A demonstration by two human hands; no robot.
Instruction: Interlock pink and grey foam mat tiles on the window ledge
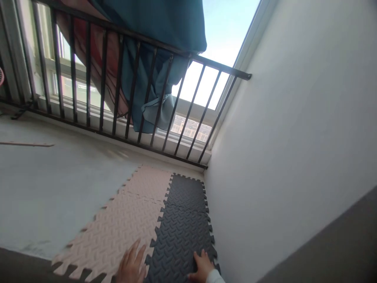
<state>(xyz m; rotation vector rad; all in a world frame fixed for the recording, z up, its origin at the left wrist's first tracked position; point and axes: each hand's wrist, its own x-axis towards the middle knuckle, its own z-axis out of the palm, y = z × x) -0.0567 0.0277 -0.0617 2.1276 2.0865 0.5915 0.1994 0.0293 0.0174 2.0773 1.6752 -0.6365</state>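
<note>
My left hand [131, 264] lies over the near right part of the pink foam mat tiles [126, 220], fingers apart and pointing forward, close to the seam. On the dark grey foam mat tiles [184, 232] rests my right hand [203, 267], its thumb and fingers spread near the edge by the wall. Both strips have jigsaw edges and a raised tread pattern. Along their shared seam the teeth look interlocked in places, with pale gaps between some of them. Neither hand grips anything.
A white wall [282, 137] runs close along the right side. Ahead stands a black metal railing [103, 78] before a window, with a blue-green cloth [165, 27] and a reddish cloth [100, 67] hung over it. A thin strip [26, 144] lies on the pale floor [53, 184] at left.
</note>
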